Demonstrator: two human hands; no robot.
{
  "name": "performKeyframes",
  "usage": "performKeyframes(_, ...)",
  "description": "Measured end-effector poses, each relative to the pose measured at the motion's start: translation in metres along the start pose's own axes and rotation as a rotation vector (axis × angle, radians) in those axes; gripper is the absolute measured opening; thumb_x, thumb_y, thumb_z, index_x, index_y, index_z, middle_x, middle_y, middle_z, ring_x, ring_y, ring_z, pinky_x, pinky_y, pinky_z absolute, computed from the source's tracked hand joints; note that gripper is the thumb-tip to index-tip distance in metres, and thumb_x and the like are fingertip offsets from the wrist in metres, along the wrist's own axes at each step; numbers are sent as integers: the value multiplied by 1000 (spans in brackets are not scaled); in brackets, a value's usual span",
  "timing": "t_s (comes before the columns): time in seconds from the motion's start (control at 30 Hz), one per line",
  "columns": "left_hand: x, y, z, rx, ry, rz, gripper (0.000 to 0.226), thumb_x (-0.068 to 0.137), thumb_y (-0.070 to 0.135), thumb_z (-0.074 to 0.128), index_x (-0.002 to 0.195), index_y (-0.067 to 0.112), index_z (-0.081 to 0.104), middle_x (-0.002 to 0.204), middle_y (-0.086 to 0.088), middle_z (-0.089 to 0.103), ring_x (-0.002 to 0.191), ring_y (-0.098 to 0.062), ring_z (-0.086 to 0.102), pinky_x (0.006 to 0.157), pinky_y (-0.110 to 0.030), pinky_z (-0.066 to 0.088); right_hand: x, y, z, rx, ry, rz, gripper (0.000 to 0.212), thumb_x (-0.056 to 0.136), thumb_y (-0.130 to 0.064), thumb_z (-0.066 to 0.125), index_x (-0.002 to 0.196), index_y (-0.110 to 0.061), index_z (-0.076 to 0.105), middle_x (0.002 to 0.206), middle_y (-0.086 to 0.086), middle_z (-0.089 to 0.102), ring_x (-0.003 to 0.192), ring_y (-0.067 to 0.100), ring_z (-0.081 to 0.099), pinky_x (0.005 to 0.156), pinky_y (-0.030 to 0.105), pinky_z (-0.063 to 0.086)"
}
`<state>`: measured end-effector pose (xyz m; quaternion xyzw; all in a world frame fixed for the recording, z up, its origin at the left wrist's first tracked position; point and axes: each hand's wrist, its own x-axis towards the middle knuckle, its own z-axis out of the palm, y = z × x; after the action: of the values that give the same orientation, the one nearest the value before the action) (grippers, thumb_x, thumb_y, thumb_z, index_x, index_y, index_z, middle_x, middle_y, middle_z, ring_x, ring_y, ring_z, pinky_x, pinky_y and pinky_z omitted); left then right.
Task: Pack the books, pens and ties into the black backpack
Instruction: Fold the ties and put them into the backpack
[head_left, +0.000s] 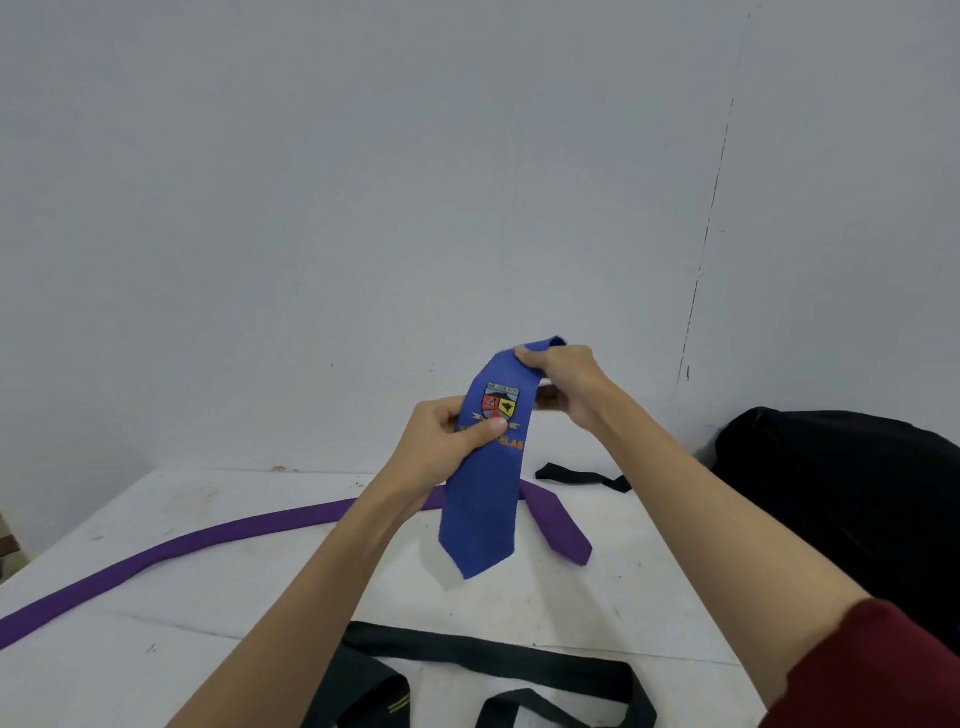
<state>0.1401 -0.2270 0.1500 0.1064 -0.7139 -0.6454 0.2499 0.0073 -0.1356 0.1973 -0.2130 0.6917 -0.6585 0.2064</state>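
A blue tie (480, 499) with a crest badge hangs in the air above the white table (171, 613), its pointed end down. My left hand (441, 441) pinches it at the badge, thumb on the front. My right hand (563, 384) grips its folded upper end. A long purple tie (218, 538) lies across the table behind it, one end at the right. A black tie (498, 662) lies at the near edge. The black backpack (841, 483) sits at the right against the wall.
A black strap (584, 475) from the backpack lies on the table by the wall. The grey wall rises right behind the table. No books or pens are in view.
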Motion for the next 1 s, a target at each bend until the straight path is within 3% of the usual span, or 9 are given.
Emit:
performKeyframes(0.07,4,8,-1,-14,8,9,7,83,13,69,90,14,71,81,-1,74,71,-12,69,66,-23,56,-6,17,-2,-179,-99,60,45,98,-42,44,77,-7,62,66,8,67,50,22,61,50,26,46)
performKeyframes(0.13,9,16,-4,-10,14,-7,6,83,13,70,88,15,71,80,0,74,70,-12,69,68,-23,57,-11,31,-4,-305,-51,52,55,100,-45,34,72,-6,61,66,10,65,49,22,59,49,24,44)
performKeyframes(0.23,14,19,-9,12,2,-27,7,83,11,70,87,16,70,76,3,73,68,-11,68,65,-22,56,-13,47,-10,-332,-87,-118,8,92,-20,54,93,-15,61,94,4,64,73,16,60,65,27,47)
performKeyframes(0.33,16,20,-8,44,-17,-27,11,83,11,70,93,15,70,79,2,73,67,-9,68,63,-21,55,-16,51,-9,-332,-345,-256,49,79,-9,69,123,-26,56,123,-9,60,106,14,58,89,29,46)
performKeyframes(0.4,16,21,-6,66,-15,-24,15,82,12,71,98,15,69,84,-1,72,70,-11,68,66,-23,56,-19,48,-2,-263,-325,-307,48,81,-6,70,124,-22,58,123,-6,63,113,14,57,94,30,47)
performKeyframes(0.5,15,22,-6,82,-10,-12,16,82,13,71,98,16,69,86,-1,72,71,-11,68,66,-23,56,-19,42,1,-158,-259,-315,36,84,-1,66,117,-13,63,115,5,68,111,21,62,96,35,49)
performKeyframes(0.63,12,23,-7,90,-16,0,18,82,14,71,99,16,70,86,0,72,72,-11,67,67,-23,56,-17,40,-8,-116,-352,-287,39,82,3,66,119,-8,63,114,7,69,108,23,64,95,34,49)
performKeyframes(0.87,11,25,-5,-29,-51,-33,14,82,13,70,96,14,71,85,-3,74,73,-15,69,67,-26,56,-21,41,-7,-182,-278,-368,35,78,0,73,109,-18,67,104,-2,71,99,12,66,81,20,54)
performKeyframes(1.0,12,27,-1,-106,-96,-56,17,82,11,68,99,8,70,85,-5,74,73,-16,68,68,-25,57,-25,40,-1,-148,-170,-372,23,85,0,65,95,-21,68,89,-4,70,81,6,66,72,17,54)
